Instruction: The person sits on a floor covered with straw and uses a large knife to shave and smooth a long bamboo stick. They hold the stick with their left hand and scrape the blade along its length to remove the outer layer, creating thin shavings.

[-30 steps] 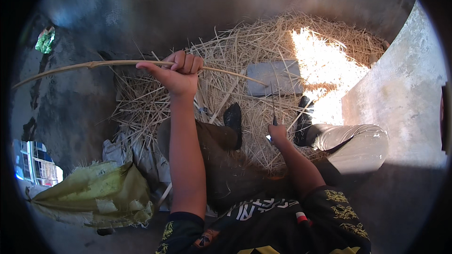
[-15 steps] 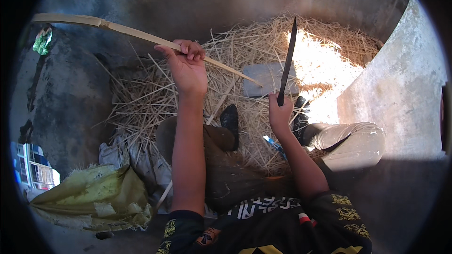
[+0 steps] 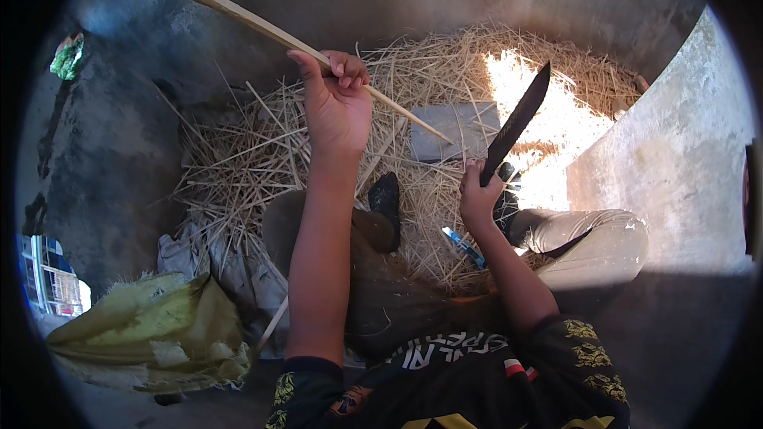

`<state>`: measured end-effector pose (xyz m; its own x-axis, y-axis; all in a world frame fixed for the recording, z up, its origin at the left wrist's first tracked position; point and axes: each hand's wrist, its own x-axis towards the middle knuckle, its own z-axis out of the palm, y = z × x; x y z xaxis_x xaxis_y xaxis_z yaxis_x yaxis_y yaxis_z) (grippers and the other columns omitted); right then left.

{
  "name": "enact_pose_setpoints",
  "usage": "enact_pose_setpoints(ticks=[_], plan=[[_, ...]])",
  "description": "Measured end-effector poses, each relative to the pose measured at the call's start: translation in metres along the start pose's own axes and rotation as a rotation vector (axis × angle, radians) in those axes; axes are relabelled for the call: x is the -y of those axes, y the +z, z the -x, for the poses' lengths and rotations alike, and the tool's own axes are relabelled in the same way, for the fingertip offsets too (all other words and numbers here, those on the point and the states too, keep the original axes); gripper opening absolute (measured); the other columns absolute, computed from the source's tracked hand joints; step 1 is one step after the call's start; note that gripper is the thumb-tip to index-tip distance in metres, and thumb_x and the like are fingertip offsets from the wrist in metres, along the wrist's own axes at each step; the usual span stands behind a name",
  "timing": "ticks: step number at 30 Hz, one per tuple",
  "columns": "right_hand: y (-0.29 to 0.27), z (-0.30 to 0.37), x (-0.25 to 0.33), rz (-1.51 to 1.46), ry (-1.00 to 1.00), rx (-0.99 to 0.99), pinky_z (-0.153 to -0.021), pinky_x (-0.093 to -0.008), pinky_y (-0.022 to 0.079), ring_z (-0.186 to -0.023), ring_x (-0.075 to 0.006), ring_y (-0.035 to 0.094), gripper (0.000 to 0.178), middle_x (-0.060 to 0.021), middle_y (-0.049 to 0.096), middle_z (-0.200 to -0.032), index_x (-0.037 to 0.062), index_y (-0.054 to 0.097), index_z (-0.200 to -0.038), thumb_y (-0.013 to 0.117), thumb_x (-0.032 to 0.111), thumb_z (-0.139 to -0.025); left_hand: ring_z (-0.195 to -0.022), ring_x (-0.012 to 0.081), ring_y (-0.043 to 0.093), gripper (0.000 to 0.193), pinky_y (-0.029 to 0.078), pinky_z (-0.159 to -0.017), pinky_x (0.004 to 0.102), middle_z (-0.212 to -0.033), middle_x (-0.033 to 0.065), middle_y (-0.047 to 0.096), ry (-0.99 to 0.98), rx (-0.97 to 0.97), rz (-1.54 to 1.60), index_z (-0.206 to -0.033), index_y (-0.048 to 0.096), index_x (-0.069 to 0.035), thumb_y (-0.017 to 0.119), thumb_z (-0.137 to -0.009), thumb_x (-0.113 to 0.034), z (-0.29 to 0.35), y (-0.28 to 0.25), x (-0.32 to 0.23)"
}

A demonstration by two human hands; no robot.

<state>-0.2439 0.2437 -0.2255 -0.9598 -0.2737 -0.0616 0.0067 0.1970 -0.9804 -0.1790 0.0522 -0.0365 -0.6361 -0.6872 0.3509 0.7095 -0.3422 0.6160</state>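
My left hand [image 3: 338, 103] is closed round a long, pale bamboo strip [image 3: 246, 22], pinching it between thumb and fingers. The strip runs from the upper left down toward the right, and its lower tip hangs over or rests on a grey block [image 3: 435, 133]; I cannot tell which. In my right hand [image 3: 480, 197] is a large dark-bladed knife [image 3: 520, 115], gripped by its handle. The blade points up and slightly right, with its broad side showing, apart from the strip. The knife's handle is mostly hidden in my fist.
Pale shavings and split strips [image 3: 246, 151] cover the floor around the block and my feet. A blue tool [image 3: 463, 247] lies among them between my legs. A frayed olive sack [image 3: 159, 326] lies at the lower left. Concrete walls [image 3: 668, 159] stand at the back and right.
My left hand has moved a little to the right, and the strip slopes more steeply. The knife has tilted to the right and turned, showing more of its broad side.
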Motion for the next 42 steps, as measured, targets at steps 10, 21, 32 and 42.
enact_pose_setpoints(ticks=[10,21,32,42], plan=[[-0.002,-0.017,0.0,0.145,-0.02,-0.04,-0.06,-0.0423,0.043,-0.055,-0.0262,0.053,0.037,-0.0172,0.058,-0.061,-0.0056,0.057,-0.067,0.061,0.026,-0.087,-0.068,0.0131,0.036,0.057,0.03,-0.074,0.0289,-0.066,-0.0024,0.036,-0.038,0.025,-0.014,-0.072,0.047,-0.011,0.057,-0.089,-0.065,-0.008,0.012,0.011],[-0.004,-0.023,-0.063,0.383,0.166,0.124,-0.044,-0.0347,0.038,-0.042,-0.0156,0.045,0.033,-0.0012,0.048,-0.054,0.0039,0.053,-0.064,0.067,0.028,-0.083,-0.066,0.0106,0.038,0.054,0.033,-0.071,0.0271,-0.069,-0.0037,0.042,0.0,0.002,-0.048,-0.076,0.05,-0.012,0.06,-0.086,-0.065,-0.002,0.018,0.012],[0.0,-0.021,-0.141,0.58,0.265,-0.076,-0.071,-0.0476,0.049,-0.069,-0.0372,0.064,0.048,-0.0243,0.063,-0.068,-0.0082,0.063,-0.072,0.064,0.039,-0.081,-0.065,0.0099,0.037,0.053,0.033,-0.069,0.0275,-0.07,-0.0039,0.041,0.01,0.049,-0.045,-0.078,0.049,-0.013,0.059,-0.088,-0.064,-0.008,0.025,0.022],[0.017,-0.004,-0.078,-0.167,0.308,0.213,-0.041,-0.0283,0.031,-0.041,-0.0106,0.042,0.037,0.0025,0.041,-0.05,0.0101,0.044,-0.061,0.067,0.025,-0.086,-0.067,0.0105,0.036,0.057,0.031,-0.071,0.0274,-0.069,-0.0032,0.039,0.021,0.001,-0.059,-0.073,0.047,-0.013,0.059,-0.086,-0.066,-0.005,0.022,0.017]])
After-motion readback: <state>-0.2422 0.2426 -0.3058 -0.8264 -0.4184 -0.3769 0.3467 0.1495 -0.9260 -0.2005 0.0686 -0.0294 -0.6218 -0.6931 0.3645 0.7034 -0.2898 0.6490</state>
